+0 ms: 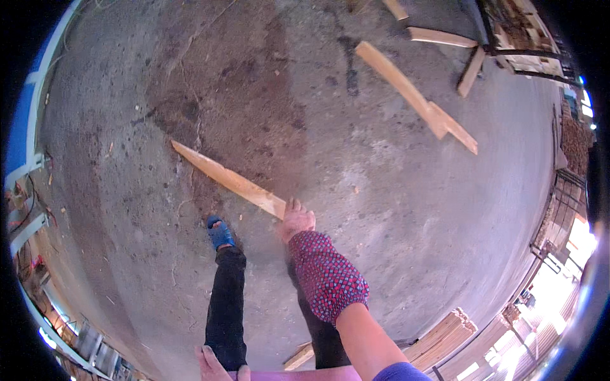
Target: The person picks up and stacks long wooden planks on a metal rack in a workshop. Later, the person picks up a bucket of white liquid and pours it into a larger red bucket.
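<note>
right hand (297,220) grips one end of a tapering wooden strip (230,181) over stained concrete (254,108).

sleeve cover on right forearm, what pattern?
The sleeve cover has small pinkish-red and grey-blue squares on dark; best seen in the head view.

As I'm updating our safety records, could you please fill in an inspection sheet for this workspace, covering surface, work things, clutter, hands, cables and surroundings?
Surface: grey, stained concrete floor, with a darker brownish band.
Work things: long, pale wooden plank with a tapered far end.
Clutter: loose, pale wooden boards at upper right, some touching or overlapping.
Hands: right hand grips the plank's near end; left hand is at the lower edge by the black trouser leg, its grip unclear.
Cables: thin, dark strands at the left edge, too small to confirm.
Surroundings: stacked, pale boards at lower right; white-framed blue panel at left.
</note>
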Motion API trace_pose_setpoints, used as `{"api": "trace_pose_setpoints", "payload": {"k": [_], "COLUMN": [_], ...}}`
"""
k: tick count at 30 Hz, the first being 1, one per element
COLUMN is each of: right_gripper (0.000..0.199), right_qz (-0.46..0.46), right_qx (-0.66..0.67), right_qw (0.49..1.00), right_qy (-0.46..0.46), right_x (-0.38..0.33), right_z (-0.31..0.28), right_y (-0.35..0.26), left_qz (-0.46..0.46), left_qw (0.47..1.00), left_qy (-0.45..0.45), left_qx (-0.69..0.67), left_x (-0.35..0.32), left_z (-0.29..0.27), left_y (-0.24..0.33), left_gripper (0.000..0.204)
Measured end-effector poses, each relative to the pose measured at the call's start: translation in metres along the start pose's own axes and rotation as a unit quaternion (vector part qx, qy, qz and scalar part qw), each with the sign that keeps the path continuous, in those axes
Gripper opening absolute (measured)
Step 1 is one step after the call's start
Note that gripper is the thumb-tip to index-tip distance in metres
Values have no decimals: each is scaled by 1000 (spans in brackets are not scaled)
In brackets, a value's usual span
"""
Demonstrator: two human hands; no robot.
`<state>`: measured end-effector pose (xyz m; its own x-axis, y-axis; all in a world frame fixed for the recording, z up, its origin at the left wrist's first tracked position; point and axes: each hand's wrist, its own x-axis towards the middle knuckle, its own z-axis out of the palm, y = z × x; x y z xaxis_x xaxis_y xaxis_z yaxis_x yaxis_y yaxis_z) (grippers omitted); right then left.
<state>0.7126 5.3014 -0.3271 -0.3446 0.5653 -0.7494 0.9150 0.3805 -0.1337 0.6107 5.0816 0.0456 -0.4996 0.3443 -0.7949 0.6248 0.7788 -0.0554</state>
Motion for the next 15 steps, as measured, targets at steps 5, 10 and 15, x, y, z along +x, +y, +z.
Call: {"api": "trace_pose_setpoints", "payload": {"k": [5, 10, 15], "right_gripper": [67, 44, 25], "right_qz": [-58, 36, -271], "right_qx": [-97, 51, 15], "right_qw": [991, 995, 962], "right_qy": [73, 78, -15], "right_x": [53, 102, -12], "right_z": [53, 115, 5], "right_y": [-33, 12, -104], "left_qz": [33, 76, 4], "left_qw": [998, 996, 999], "left_qy": [40, 18, 4], "left_qx": [-29, -37, -41], "left_x": [14, 31, 22], "left_z": [-16, -29, -35], "left_y": [-8, -23, -36], "left_gripper": [89, 90, 89]}}
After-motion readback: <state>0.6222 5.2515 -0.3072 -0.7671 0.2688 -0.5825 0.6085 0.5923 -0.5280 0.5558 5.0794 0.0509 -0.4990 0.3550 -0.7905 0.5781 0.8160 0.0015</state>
